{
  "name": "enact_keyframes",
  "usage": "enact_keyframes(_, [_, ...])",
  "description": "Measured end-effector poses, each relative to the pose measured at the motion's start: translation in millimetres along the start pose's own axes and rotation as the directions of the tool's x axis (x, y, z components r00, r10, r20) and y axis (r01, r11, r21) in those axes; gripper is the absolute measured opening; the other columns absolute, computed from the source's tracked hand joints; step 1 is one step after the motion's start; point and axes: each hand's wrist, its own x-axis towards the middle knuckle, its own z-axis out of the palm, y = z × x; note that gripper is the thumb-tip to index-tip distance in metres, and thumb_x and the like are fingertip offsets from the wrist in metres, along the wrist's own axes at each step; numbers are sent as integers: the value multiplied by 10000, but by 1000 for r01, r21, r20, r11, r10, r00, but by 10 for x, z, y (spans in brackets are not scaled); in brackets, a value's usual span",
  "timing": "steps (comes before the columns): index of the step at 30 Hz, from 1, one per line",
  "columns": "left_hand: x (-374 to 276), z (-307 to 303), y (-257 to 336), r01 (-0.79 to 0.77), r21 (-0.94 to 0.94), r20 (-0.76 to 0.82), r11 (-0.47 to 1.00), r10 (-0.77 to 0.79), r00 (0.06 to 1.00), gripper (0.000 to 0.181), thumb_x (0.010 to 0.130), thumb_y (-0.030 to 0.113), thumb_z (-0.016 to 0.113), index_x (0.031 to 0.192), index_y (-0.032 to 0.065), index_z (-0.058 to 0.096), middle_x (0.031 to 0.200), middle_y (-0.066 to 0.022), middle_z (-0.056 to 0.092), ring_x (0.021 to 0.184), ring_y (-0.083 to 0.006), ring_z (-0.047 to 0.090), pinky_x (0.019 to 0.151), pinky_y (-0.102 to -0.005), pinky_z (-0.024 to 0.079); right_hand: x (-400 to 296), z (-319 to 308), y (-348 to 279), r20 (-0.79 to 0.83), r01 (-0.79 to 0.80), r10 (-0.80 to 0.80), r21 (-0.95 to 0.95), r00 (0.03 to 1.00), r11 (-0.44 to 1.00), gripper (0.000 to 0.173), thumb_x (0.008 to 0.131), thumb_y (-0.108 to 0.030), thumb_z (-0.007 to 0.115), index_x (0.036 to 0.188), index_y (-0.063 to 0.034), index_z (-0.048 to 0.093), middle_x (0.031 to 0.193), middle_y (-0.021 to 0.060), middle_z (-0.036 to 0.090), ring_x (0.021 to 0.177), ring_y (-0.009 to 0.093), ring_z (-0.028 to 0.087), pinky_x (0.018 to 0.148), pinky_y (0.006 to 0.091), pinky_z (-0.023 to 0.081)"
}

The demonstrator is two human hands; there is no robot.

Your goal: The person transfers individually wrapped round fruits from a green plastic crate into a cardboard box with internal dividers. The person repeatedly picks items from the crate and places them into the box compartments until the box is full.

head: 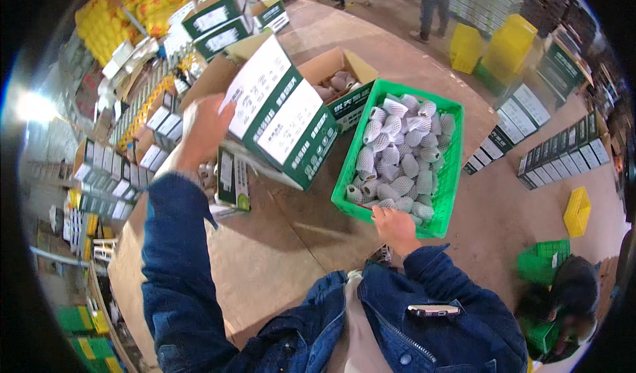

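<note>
My left hand (206, 127) grips the upper left edge of a green and white printed cardboard carton (283, 119), which stands tilted over the table. The fingers of my right hand (395, 226) close over the near rim of a green plastic crate (343, 186). Filling that crate are many items in white foam-net sleeves (397, 159); what they wrap is mostly hidden. Behind the tilted carton, an open cardboard carton (360, 65) holds more net-wrapped items. Partly under my left wrist is another printed carton (233, 179).
The brown table (258, 253) extends under the crate and cartons. Printed cartons (218, 25) are stacked at its far left, near a roller conveyor (136, 109). On the floor at right are cartons (566, 149) and a yellow crate (577, 211). A person (571, 303) bends over green crates (544, 261).
</note>
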Motion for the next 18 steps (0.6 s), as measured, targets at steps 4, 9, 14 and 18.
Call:
enact_keyframes(4, [88, -504, -474, -215, 337, -187, 917, 289, 939, 310, 1067, 256, 653, 1013, -38, 734, 915, -240, 725, 786, -416, 679, 746, -483, 528, 75, -23, -41, 19, 33, -33, -10, 999, 999, 197, 1032, -269, 664, 1146, -111, 690, 838, 46, 718, 801, 254, 743, 661, 441, 602])
enact_keyframes(9, [-165, -1463, 568, 61, 107, -230, 992, -35, 972, 338, 1108, 282, 646, 1167, -33, 753, 1019, -213, 767, 916, -334, 740, 869, -419, 571, 99, -31, 13, 29, 1, -3, 53, 1000, 999, 262, 1032, -275, 672, 1226, -102, 699, 895, 65, 734, 847, 271, 748, 688, 449, 611])
enact_keyframes(14, [-1122, -1849, 906, -12, 367, -163, 930, 77, 984, 315, 1082, 227, 660, 1139, -75, 728, 897, -229, 678, 774, -342, 641, 718, -462, 482, 36, -262, 165, 92, -100, 69, 393, 993, 914, 556, 991, -305, 770, 1441, -16, 618, 1376, 212, 704, 1214, 403, 704, 1027, 498, 581])
enact_keyframes(18, [-2638, -1734, 824, 93, 571, -19, 816, -101, 995, 407, 1070, 222, 666, 1313, -104, 678, 1162, -313, 710, 1001, -474, 672, 888, -531, 520, 46, -211, 946, 21, -240, 254, 412, 967, 879, 685, 981, -365, 807, 1506, 5, 569, 1503, 271, 608, 1434, 457, 550, 1215, 511, 444])
